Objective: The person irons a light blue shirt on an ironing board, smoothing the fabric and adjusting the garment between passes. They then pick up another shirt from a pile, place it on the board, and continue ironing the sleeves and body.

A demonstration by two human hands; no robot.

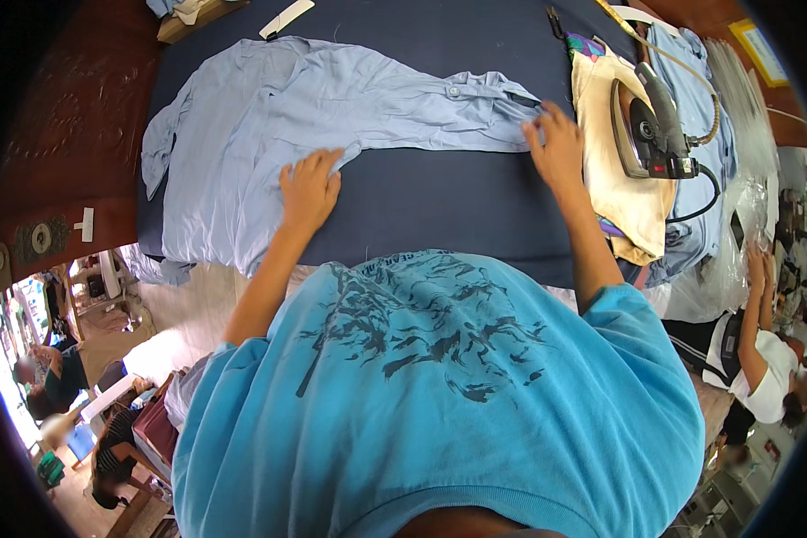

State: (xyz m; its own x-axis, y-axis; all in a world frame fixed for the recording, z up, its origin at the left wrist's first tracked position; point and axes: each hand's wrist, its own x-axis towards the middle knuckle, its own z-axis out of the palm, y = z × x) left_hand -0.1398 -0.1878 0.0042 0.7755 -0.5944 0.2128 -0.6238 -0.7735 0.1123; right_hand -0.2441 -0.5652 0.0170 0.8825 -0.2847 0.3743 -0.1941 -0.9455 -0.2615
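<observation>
A light blue long-sleeved shirt (242, 152) lies spread over a dark navy padded surface, its one sleeve stretched out to the right. My left hand (309, 190) rests with fingers spread on the fabric near the underarm, where body and sleeve meet. At the sleeve's far end, my right hand (558, 148) touches the cuff, its thumb and fingers apart. Small creases run along the sleeve and near its button. Beyond my right hand, a black-handled iron (656, 130) rests on a cream cloth pad (596, 99).
A hose (714, 112) and black cord run from the iron. More blue garments (681, 63) and clear plastic (740, 206) lie at the right. A white strip (287, 18) is at the far edge. A carved wooden panel (72, 125) stands left. Other people are at both sides.
</observation>
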